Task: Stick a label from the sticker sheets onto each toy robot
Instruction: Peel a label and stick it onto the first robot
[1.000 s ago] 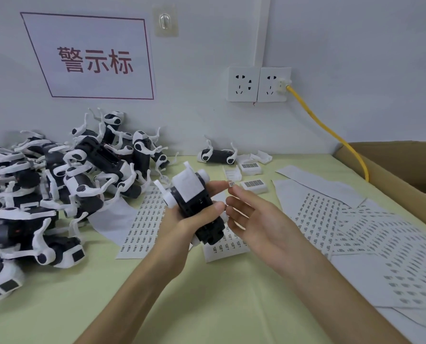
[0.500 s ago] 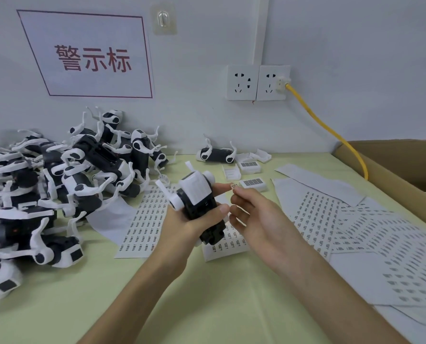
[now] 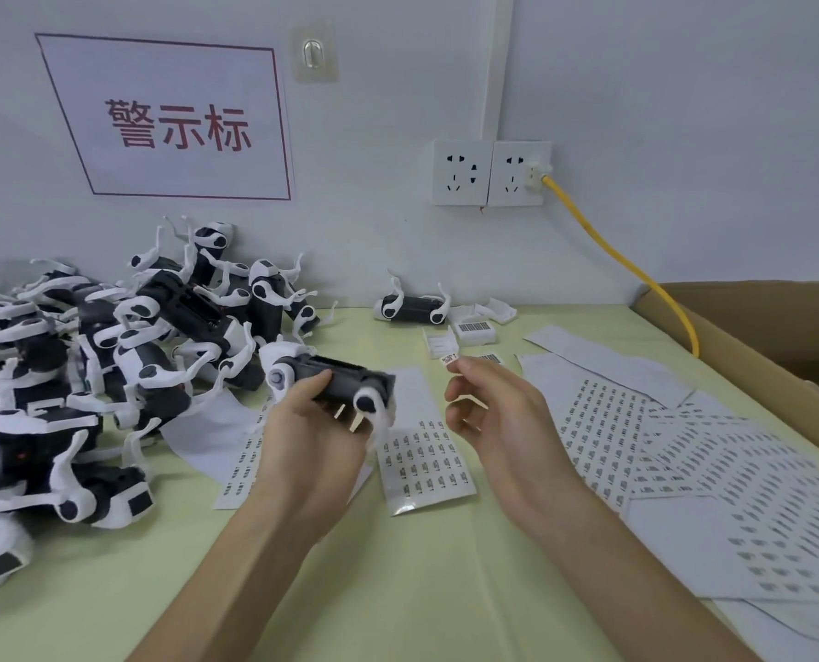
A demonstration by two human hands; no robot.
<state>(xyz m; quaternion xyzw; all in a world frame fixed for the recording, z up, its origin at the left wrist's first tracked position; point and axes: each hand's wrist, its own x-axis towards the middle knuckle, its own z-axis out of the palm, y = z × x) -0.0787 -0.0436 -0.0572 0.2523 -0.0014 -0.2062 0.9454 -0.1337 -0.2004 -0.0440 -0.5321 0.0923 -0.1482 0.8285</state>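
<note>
My left hand (image 3: 312, 437) grips a black and white toy robot (image 3: 336, 382), held sideways above the table. My right hand (image 3: 493, 413) is a little to its right and pinches a small white label (image 3: 449, 359) at the fingertips, apart from the robot. Under my hands lies a sticker sheet (image 3: 422, 465) with rows of labels. More sticker sheets (image 3: 713, 461) spread over the right side of the table. A big pile of toy robots (image 3: 97, 375) fills the left side. One single robot (image 3: 412, 308) lies by the wall.
Small white barcoded boxes (image 3: 474, 327) sit near the single robot. A cardboard box (image 3: 751, 336) stands at the right edge. A yellow cable (image 3: 622, 265) runs from the wall socket (image 3: 517, 174) toward it. The table has a pale green cover (image 3: 398, 590).
My left hand turned the robot from upright to lying sideways. My right hand, still pinching the label, drew away to the right of the robot.
</note>
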